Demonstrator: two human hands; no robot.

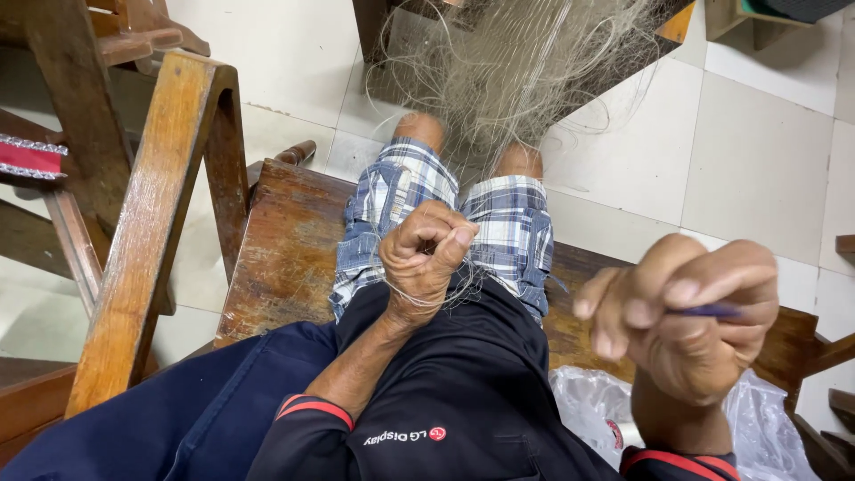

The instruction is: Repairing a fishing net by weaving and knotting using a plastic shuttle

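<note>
A fine, pale fishing net (517,80) hangs in a tangled mass from above down over my knees and plaid shorts (512,223). My left hand (426,258) is clenched in a fist over my lap, pinching strands of the net between thumb and fingers. Raised closer to the camera, my right hand (690,316) is closed around a thin dark blue tool (712,311) whose tip pokes out between the fingers. I am sitting on a worn wooden bench (285,249).
A wooden chair frame (160,205) stands close on the left with a red-trimmed cushion (31,158) behind it. A crumpled clear plastic bag (588,401) lies on the bench at my right. White tiled floor (757,160) stretches ahead.
</note>
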